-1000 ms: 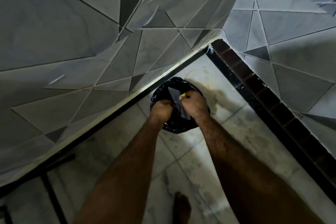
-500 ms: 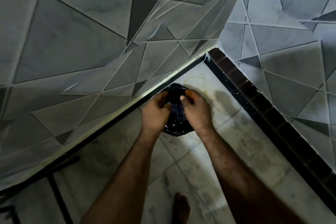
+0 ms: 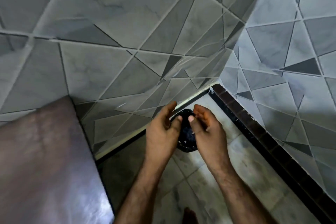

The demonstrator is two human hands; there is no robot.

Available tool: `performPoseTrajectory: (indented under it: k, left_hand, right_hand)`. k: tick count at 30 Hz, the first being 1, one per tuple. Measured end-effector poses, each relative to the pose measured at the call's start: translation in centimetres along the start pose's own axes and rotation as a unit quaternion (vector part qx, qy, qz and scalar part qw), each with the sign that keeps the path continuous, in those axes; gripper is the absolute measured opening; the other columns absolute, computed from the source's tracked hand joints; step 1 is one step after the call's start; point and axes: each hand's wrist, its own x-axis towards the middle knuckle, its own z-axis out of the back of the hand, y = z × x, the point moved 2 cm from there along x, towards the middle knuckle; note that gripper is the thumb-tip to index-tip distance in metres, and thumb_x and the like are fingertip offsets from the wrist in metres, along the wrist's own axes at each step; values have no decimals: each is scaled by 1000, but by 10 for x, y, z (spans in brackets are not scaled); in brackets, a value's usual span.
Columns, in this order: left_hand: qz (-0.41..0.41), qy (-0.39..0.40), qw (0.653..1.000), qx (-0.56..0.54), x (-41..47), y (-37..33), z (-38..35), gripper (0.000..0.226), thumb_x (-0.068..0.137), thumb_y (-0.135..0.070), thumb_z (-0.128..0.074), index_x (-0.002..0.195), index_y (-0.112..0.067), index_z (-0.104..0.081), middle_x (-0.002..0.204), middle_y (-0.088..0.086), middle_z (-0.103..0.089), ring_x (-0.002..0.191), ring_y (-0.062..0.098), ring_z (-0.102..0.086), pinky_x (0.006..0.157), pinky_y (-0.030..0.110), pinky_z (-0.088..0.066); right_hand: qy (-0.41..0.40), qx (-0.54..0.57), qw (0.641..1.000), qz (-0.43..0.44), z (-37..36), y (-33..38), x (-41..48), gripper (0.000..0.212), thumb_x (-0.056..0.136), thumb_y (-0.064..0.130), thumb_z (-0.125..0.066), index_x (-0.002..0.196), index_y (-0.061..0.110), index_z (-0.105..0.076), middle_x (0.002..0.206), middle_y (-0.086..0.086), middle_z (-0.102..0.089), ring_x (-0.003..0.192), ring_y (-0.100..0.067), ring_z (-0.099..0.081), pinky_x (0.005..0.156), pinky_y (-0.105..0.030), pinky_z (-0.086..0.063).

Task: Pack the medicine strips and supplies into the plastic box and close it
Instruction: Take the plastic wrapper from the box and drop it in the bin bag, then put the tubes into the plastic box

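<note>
Bin bag (image 3: 187,138), black, sits on the floor between and below both hands; left hand (image 3: 161,131) and right hand (image 3: 207,129) hover half-open, holding nothing.

No readable text, label, brand, number or sign appears anywhere in this view, neither on the grey tiled walls (image 3: 127,45) nor on the pale floor tiles (image 3: 245,169).
</note>
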Motion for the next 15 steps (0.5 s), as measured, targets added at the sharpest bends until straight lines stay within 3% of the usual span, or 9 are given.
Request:
performPoseTrajectory:
  k: [2,5,10,15]
  left_hand:
    - [-19,-20,999,-20,-26,-21,34,43,89,-22,-63,131,-30,-58,129,-14,-63,116,-7,-57,99,24,-49]
    - [-40,-43,998,-26,-65,-51,86,42,91,-14,-64,130,-28,-59,129,-12,-64,110,-14,-57,97,20,-47]
    - [-79,-94,991,-43,-144,-88,180,42,86,-22,-65,128,-28,-62,127,-13,-65,115,-6,-59,102,30,-49]
    - [-118,-138,983,-22,-212,-104,257,45,83,-25,-61,128,-22,-62,126,-8,-66,119,1,-59,104,39,-49]
  right_hand:
    - [10,11,1000,19,-4,30,-31,38,93,20,-60,131,19,-57,126,4,-64,115,-6,-58,103,-27,-45]
    - [20,13,998,54,-15,71,-76,37,93,21,-61,130,21,-57,127,6,-64,117,-5,-58,103,-25,-44]
    - [58,19,992,110,-43,143,-168,40,93,23,-61,132,24,-56,130,11,-61,113,5,-57,85,-2,-40]
    - [103,55,981,154,-82,192,-249,40,93,16,-61,131,22,-55,128,11,-59,109,17,-54,89,-4,-43]
